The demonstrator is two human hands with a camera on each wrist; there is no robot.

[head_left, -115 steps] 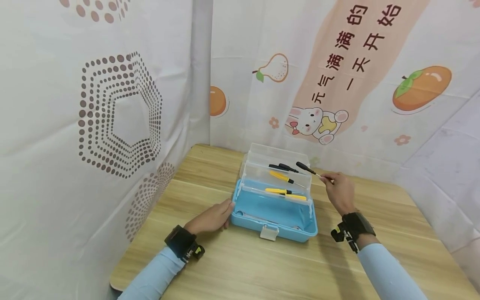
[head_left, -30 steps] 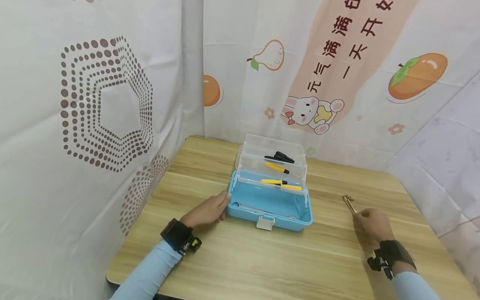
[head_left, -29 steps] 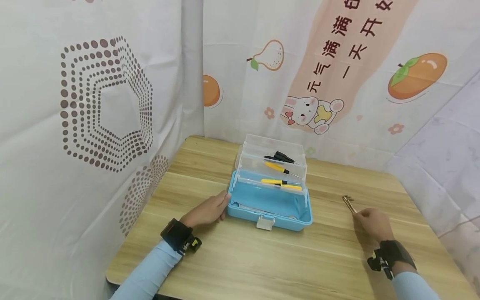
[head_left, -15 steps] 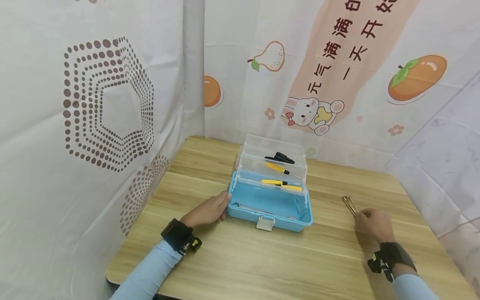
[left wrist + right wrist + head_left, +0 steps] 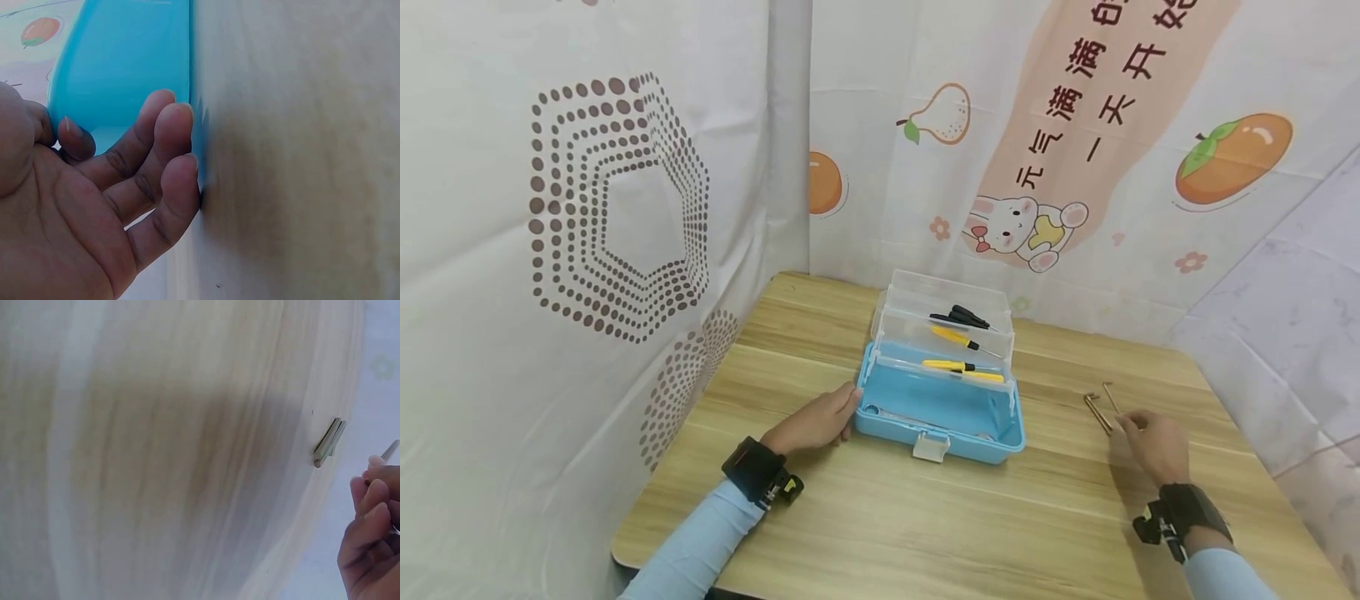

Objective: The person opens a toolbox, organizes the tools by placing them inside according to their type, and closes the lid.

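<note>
A light-blue toolbox [image 5: 940, 442] stands on the table with its clear lid raised. My left hand [image 5: 816, 421] holds its left end; in the left wrist view, bent fingers [image 5: 175, 181] lie against the blue wall and a fingertip sits at the rim. Away to the right, my right hand [image 5: 1153, 446] pinches a thin brass-coloured hex key [image 5: 1112, 398], its short bent end pointing up and away. Beside that hand, more hex keys [image 5: 1097, 414] lie close together on the wood. The right wrist view shows them as a small bundle [image 5: 328, 444], with the pinched key [image 5: 390, 451] apart.
Clear trays [image 5: 906, 321] in the toolbox hold yellow-handled screwdrivers [image 5: 953, 337] and black-handled ones [image 5: 967, 316]. A wrench [image 5: 917, 418] lies in the blue base, by the white latch [image 5: 931, 447]. Printed curtains [image 5: 880, 233] hang behind the wooden table [image 5: 970, 525].
Earlier my right hand held a black-handled screwdriver at the trays; that lies in the tray now. The hand moved right to the hex keys, and one key has come apart from the bundle.
</note>
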